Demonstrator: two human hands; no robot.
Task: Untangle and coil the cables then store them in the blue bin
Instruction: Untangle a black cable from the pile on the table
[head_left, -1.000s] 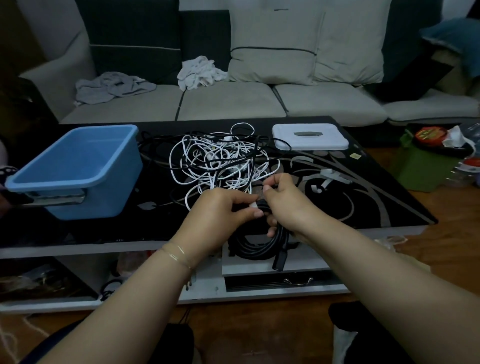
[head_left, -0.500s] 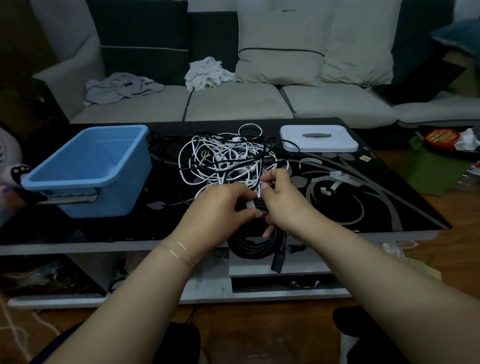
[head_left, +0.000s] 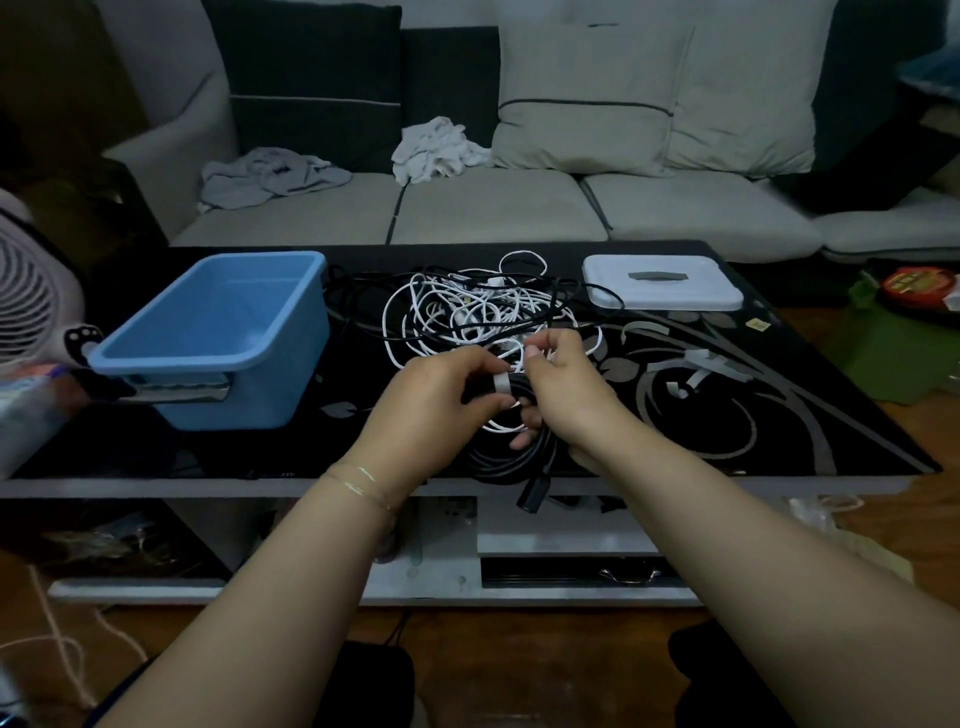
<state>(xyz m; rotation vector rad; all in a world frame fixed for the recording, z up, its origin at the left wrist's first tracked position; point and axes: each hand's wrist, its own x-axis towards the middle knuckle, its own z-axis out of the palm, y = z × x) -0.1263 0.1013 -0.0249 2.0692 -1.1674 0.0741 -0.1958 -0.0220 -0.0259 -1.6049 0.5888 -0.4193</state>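
Note:
A coiled black cable (head_left: 511, 454) hangs over the front edge of the black table (head_left: 779, 415), its plug (head_left: 532, 496) dangling below. My left hand (head_left: 436, 400) and my right hand (head_left: 563, 389) both grip the top of this coil, where a white strap (head_left: 502, 383) wraps around it. Just behind my hands lies a tangle of white cables (head_left: 478, 317) mixed with black cables (head_left: 358, 296). The blue bin (head_left: 218, 338) stands at the table's left, with nothing visible inside it.
A white lid (head_left: 662, 283) lies at the table's back right. Loose white strips (head_left: 701, 364) sit on the table's right half. A fan (head_left: 36, 306) stands at the far left. A sofa (head_left: 493, 208) with cloths runs behind the table.
Both hands have stayed together on the top of the black coil, working the white strap. The camera view has shifted slightly; the tangle and the bin have not moved.

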